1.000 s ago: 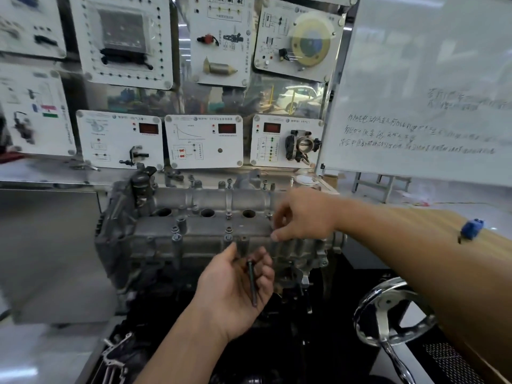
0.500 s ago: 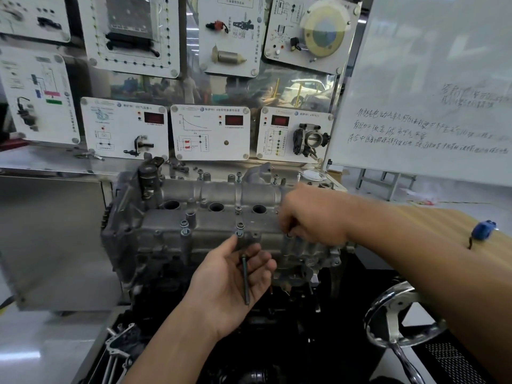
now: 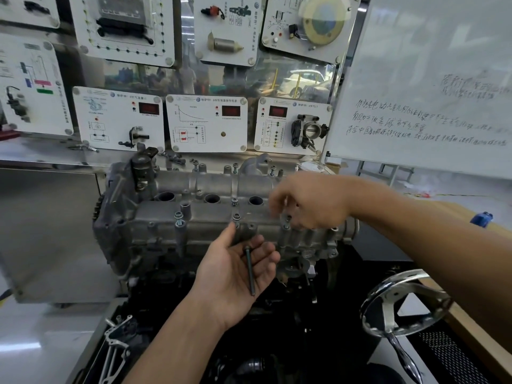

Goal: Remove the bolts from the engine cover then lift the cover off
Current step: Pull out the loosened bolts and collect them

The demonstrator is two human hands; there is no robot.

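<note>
One freed bolt lies in my spread left hand, a tray held close; right hand pinches the next bolt just beyond.

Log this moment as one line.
left hand: palm up, loose bolt in it | right hand: pinches raised bolt | cover: on, other bolts in
</note>
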